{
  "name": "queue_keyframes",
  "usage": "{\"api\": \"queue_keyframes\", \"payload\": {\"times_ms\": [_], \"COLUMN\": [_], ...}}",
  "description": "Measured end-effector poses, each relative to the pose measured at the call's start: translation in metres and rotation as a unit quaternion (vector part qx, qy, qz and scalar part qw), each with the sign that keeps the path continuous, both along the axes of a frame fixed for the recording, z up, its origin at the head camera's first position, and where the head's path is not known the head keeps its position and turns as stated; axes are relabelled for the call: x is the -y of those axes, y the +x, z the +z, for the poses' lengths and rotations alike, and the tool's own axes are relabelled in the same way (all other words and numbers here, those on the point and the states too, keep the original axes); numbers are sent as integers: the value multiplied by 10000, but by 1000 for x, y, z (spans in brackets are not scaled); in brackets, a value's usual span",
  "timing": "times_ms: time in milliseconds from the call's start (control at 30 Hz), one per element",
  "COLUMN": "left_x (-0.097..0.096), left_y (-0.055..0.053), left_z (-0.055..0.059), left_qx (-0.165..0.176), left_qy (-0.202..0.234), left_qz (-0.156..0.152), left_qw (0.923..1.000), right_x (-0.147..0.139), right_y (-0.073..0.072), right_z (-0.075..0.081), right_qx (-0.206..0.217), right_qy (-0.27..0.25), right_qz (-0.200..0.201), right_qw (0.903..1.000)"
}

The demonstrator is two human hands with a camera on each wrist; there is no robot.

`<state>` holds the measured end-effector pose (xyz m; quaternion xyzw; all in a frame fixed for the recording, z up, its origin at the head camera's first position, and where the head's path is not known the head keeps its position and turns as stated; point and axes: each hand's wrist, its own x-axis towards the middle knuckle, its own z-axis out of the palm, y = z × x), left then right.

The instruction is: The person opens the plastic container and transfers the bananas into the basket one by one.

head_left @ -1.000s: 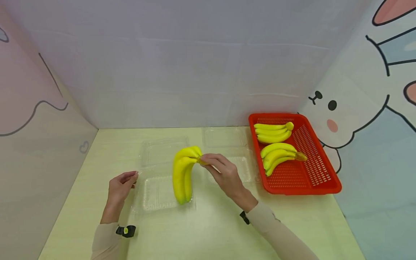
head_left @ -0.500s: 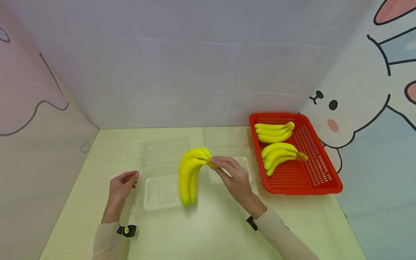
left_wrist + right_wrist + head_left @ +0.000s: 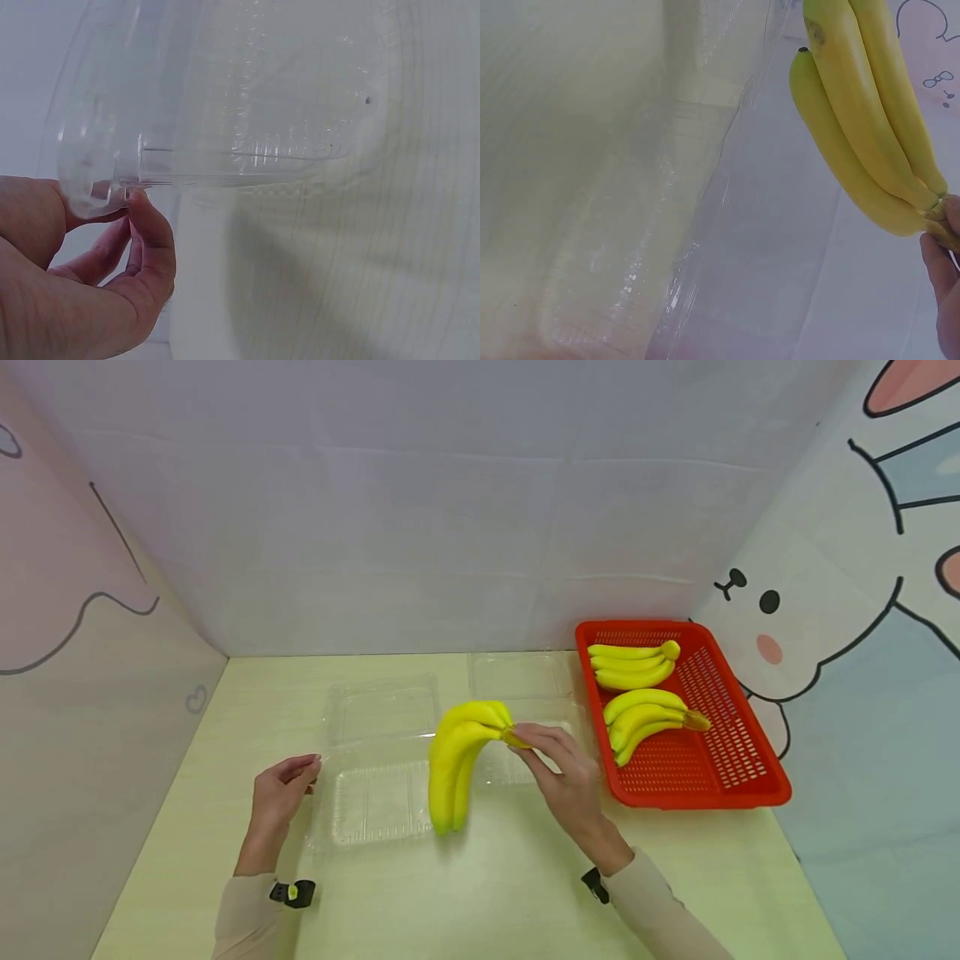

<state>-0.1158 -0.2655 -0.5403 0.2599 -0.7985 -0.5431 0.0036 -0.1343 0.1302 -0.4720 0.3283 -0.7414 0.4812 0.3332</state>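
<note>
My right hand [image 3: 566,781] pinches the stem of a bunch of bananas [image 3: 456,764], whose fruit hangs down to the left. In the head view the bunch overlaps the right edge of a clear plastic clamshell container [image 3: 375,806]. The right wrist view shows the bunch [image 3: 870,112] with thumb and fingers at its stem. My left hand [image 3: 279,797] pinches the left rim of that clamshell between thumb and fingers, as the left wrist view shows on the clear rim [image 3: 135,169]. The clamshell lies unfolded, its lid half toward the wall.
A second unfolded clear clamshell [image 3: 517,677] lies to the right, partly behind the right hand. Beside it a red plastic basket [image 3: 738,777] holds two banana bunches, an upper one [image 3: 633,668] and a lower one [image 3: 645,718]. A pale wall [image 3: 412,568] backs the table.
The right hand has moved to the right with the banana bunch, from over the left clamshell to its right edge. The left hand has stayed at the clamshell's rim.
</note>
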Motion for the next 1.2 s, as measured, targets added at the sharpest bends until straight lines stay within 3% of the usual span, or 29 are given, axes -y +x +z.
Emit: {"api": "queue_keyframes", "payload": {"times_ms": [267, 633, 833, 1200], "left_x": [-1, 1, 1, 0], "left_y": [1, 1, 1, 1], "left_z": [1, 1, 1, 2], "left_qx": [21, -15, -116, -76], "left_qy": [-32, 53, 126, 174], "left_qz": [27, 55, 102, 122], "left_qw": [10000, 10000, 9998, 9997], "right_x": [-13, -33, -43, -61], "right_y": [2, 8, 10, 15], "right_z": [-1, -4, -6, 1], "right_qx": [95, 140, 85, -139], "right_qy": [-236, -251, -468, -662], "right_qz": [-16, -507, -497, -836], "right_qw": [9997, 9983, 9976, 9942]}}
